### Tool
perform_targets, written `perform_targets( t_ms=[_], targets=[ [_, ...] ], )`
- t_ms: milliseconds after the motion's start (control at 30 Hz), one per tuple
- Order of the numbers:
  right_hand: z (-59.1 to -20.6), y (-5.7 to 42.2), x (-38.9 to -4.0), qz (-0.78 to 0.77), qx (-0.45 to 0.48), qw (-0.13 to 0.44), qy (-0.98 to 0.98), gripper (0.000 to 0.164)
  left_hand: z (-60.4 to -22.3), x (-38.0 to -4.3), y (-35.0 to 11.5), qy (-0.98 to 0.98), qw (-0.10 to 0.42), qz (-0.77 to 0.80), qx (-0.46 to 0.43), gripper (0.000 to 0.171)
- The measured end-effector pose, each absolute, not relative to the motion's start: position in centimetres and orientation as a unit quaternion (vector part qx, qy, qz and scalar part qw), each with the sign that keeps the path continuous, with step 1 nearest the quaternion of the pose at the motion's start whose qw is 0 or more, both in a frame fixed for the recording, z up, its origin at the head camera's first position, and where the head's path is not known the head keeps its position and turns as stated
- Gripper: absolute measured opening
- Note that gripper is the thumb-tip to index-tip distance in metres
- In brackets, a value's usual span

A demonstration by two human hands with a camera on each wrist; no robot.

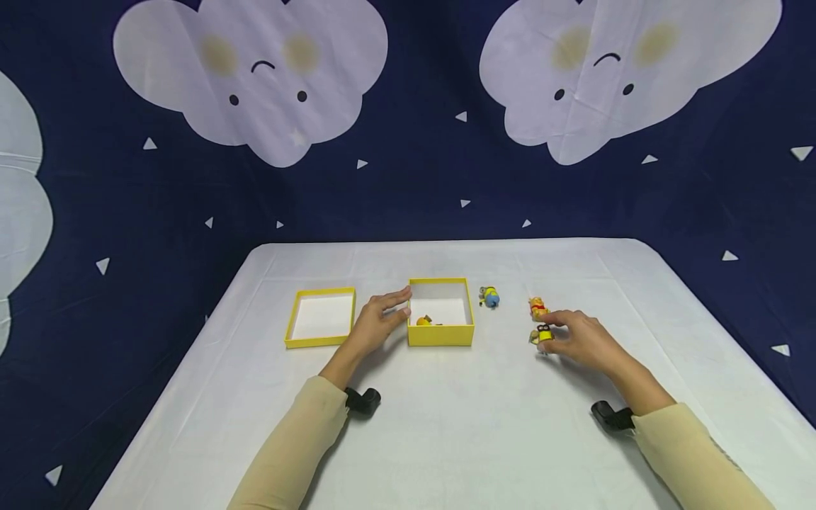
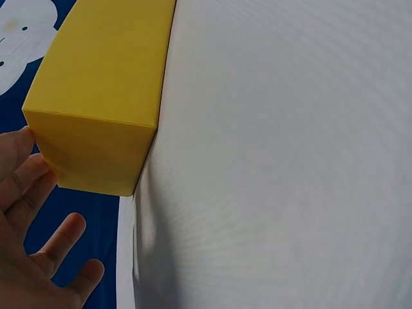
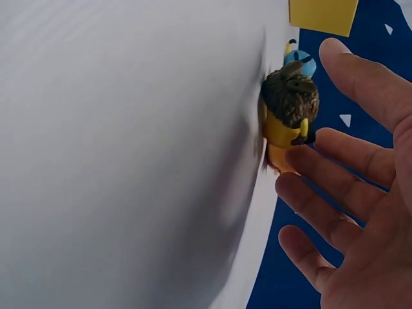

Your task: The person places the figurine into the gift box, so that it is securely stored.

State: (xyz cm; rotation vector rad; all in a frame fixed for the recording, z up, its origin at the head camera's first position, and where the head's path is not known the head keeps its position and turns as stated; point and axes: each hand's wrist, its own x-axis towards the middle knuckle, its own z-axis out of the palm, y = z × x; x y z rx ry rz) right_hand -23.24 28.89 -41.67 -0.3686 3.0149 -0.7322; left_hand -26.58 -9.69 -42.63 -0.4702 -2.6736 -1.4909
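Observation:
My left hand [image 1: 375, 322] is at the left wall of an open yellow box [image 1: 441, 336], its fingertips touching the wall in the left wrist view. Inside the white-lined box lies a small yellow-orange figurine [image 1: 423, 321]. Over on the right, my right hand [image 1: 581, 338] reaches around a minion figurine [image 1: 545, 333] with a brown, furry-looking part [image 3: 290, 96]. The right thumb [image 3: 351, 74] stands apart from the other fingers, which are at the figurine's side. Just behind it lies a Winnie the Pooh figurine [image 1: 537, 306].
A yellow-rimmed box lid [image 1: 320, 343] lies with its white inside up, left of the box. Right of the box is a blue and yellow figurine [image 1: 489, 297]. A white cloth covers the table [image 1: 472, 439], and a dark blue cloud-print curtain [image 1: 421, 191] hangs behind.

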Motion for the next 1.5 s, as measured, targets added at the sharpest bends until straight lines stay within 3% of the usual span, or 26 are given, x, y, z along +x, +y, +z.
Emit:
perform_targets(
  t_ms=[600, 1233, 1500],
  targets=[
    [-42.1, 29.6, -23.3, -0.223, -0.097, 0.037, 0.969, 0.062, -42.5, -26.6, -9.7, -0.863, 0.02, -0.482, -0.15, 0.041],
    [-41.8, 29.3, -23.3, -0.228, -0.106, 0.014, 0.968, 0.059, -42.6, -26.6, -9.7, -0.859, 0.019, -0.488, -0.155, 0.039],
    [-40.2, 27.8, -23.5, -0.28, -0.119, -0.002, 0.952, 0.066, -42.6, -26.6, -9.7, -0.86, 0.018, -0.486, -0.152, 0.04]
  ],
)
